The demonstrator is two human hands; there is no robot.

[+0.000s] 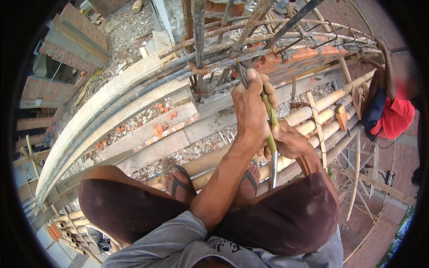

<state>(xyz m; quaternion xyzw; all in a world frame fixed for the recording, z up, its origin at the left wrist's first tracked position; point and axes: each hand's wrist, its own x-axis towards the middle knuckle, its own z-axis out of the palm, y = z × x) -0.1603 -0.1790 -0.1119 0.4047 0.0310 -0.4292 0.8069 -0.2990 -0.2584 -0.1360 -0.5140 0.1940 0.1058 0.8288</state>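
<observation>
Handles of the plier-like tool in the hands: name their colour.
The handles are yellow-green, shown best in the head view.

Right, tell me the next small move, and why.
Probably check how the dark end of the yellow-green-handled tool sits at the steel bars before working it: the left grip is closed near that end, the right grip lower down, and whether the end touches steel isn't clear.
</observation>
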